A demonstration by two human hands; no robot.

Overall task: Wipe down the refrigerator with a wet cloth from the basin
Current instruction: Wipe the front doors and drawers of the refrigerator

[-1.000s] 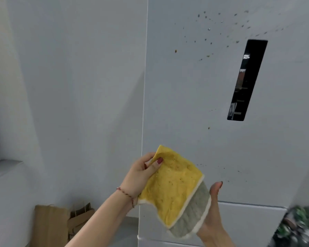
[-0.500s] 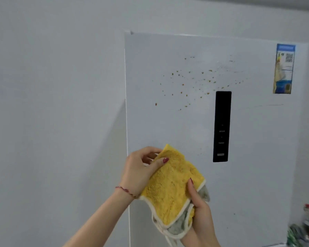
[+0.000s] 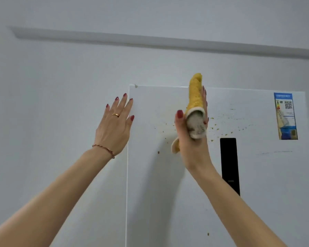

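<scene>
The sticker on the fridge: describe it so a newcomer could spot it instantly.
Start at the white refrigerator door filling the lower right. Go to its top right corner, right of the black panel. The sticker is a tall blue-edged label with a QR code, the door's only printed item.

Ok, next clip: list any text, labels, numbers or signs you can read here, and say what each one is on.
Nothing can be quoted; all print is too small or blurred.
Blue and white sticker at the top right of the refrigerator door: blurred white header line, unreadable.
Same sticker: a QR code and coloured chart, print unreadable.
Black panel on the door: faint marks, not legible.
Cloth in the right hand: no text.
</scene>
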